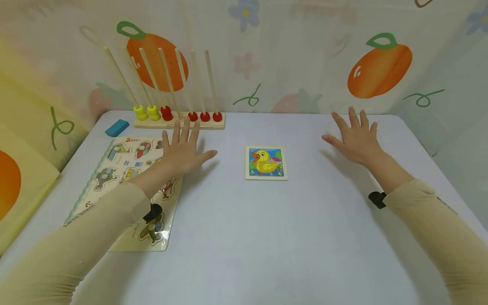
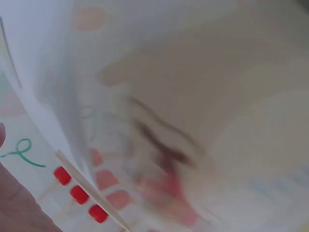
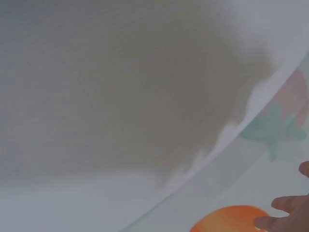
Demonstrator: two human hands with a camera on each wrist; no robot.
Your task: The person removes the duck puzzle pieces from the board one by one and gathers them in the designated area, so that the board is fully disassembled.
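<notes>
My left hand (image 1: 183, 156) is held palm down with its fingers spread, over the upper right part of a picture puzzle board (image 1: 126, 201). Nothing is in it. On the far right, my right hand (image 1: 356, 140) is likewise spread and holds nothing, its shadow falling on the white table (image 1: 305, 237). Between the two hands lies a small square duck puzzle (image 1: 267, 163) with a pale frame. In the left wrist view, part of the left hand (image 2: 19, 205) shows at the lower left edge. Fingers of the right hand (image 3: 289, 212) appear at the lower right corner of the right wrist view.
Behind the left hand stands a wooden counting rack (image 1: 179, 120) with upright rods and yellow and red beads. A blue block (image 1: 117, 128) lies left of it. A patterned curtain (image 1: 297, 55) hangs along the table's back edge.
</notes>
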